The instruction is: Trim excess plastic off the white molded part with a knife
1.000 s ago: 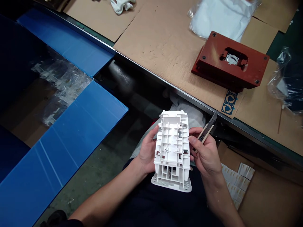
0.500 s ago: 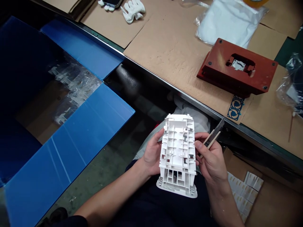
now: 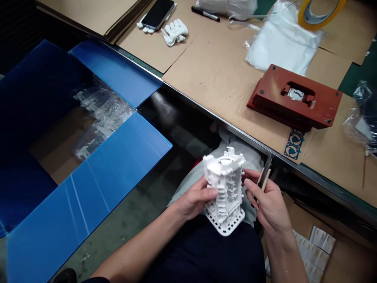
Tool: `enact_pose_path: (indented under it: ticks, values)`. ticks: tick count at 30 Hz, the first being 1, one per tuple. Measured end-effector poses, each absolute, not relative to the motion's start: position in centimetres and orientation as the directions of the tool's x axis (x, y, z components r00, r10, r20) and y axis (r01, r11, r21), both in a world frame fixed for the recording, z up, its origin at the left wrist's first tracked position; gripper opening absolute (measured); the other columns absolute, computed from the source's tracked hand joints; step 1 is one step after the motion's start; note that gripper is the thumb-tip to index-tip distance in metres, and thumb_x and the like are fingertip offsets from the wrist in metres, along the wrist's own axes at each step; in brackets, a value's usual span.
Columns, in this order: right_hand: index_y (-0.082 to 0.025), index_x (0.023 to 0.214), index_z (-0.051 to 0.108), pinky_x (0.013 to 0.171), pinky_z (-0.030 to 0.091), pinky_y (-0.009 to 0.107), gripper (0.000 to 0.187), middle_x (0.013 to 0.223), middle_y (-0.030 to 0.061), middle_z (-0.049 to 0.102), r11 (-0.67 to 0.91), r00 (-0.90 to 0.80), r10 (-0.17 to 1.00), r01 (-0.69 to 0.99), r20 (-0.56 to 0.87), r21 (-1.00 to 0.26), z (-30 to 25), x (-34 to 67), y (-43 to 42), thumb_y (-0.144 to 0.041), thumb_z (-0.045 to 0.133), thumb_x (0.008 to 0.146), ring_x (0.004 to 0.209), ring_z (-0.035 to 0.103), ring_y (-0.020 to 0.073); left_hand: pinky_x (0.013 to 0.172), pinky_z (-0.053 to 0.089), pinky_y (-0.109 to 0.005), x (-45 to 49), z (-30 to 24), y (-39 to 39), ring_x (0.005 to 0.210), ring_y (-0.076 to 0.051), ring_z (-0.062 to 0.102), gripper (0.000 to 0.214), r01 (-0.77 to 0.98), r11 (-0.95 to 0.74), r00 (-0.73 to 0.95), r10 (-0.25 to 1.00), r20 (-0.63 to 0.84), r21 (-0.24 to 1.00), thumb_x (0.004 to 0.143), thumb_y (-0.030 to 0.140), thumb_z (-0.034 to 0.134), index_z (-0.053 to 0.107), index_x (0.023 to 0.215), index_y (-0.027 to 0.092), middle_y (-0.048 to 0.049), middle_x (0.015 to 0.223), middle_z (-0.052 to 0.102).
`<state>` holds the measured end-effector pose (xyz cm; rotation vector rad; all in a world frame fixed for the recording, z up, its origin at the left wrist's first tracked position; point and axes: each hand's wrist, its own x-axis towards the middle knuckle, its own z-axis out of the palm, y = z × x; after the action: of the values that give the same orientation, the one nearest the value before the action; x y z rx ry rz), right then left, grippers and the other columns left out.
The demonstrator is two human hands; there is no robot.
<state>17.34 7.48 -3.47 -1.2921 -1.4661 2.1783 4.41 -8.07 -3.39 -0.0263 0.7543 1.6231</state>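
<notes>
1. The left hand (image 3: 196, 198) wraps around the side of a white moulded plastic part (image 3: 225, 188), fingers closed on it and holding it up.
2. The part stands tilted over the person's lap, between both hands, with its perforated base plate (image 3: 225, 220) toward the near side and its ribbed, walled body rising toward the far side.
3. The right hand (image 3: 269, 206) is partly closed on a slim hand tool (image 3: 264, 177) with pale strips and a dark metal end. The tool points up and away, just beside the part. The fingertips (image 3: 247, 173) reach close to the part's right side; whether they touch it is hard to tell.
4. On the left stands an open box with blue corrugated plastic flaps (image 3: 118, 70), and clear plastic moulded pieces (image 3: 103, 114) lie inside it.
5. Far ahead, a metal-edged workbench is covered with cardboard sheets (image 3: 206, 67). On them sit a red-brown mould block (image 3: 294, 104) with a metal insert (image 3: 295, 94), a white plastic bag (image 3: 282, 43), a yellow tape roll (image 3: 312, 13), a smartphone (image 3: 158, 13), white cotton gloves (image 3: 175, 32) and a black marker (image 3: 205, 13).
6. Near right, an open cardboard box (image 3: 347, 263) holds stacked white packets (image 3: 315, 251).
</notes>
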Motion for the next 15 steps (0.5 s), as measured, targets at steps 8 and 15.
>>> enact_pose_path:
  ticks: [8,15]
  values:
    - [-0.024,0.100,0.078,0.043,0.032,0.023,0.025,0.060,-0.0046,0.055,-0.443,-0.656,0.564,0.272,-0.501,-0.854,-3.9,17.9,7.5,-0.038,0.082,0.079,0.044,0.030,0.0065,0.106,0.043,-0.049,4.0,-1.8,-7.5,0.130,-0.037,0.055,0.082,-0.637,-0.052,-0.316,0.928,-0.199,0.769,0.061,0.013,0.090,0.058,0.136,0.028,-0.0114,0.139,0.061]
    - [-0.025,0.098,0.079,0.053,0.043,0.027,0.021,0.091,0.0026,0.072,-0.393,-0.685,0.568,0.260,-0.456,-0.882,-3.9,18.2,7.4,-0.037,0.080,0.081,0.049,0.042,0.0083,0.107,0.044,-0.046,3.9,-1.6,-7.6,0.130,-0.036,0.055,0.088,-0.600,-0.024,-0.314,0.926,-0.208,0.799,0.055,0.009,0.092,0.059,0.134,0.025,-0.0117,0.142,0.059]
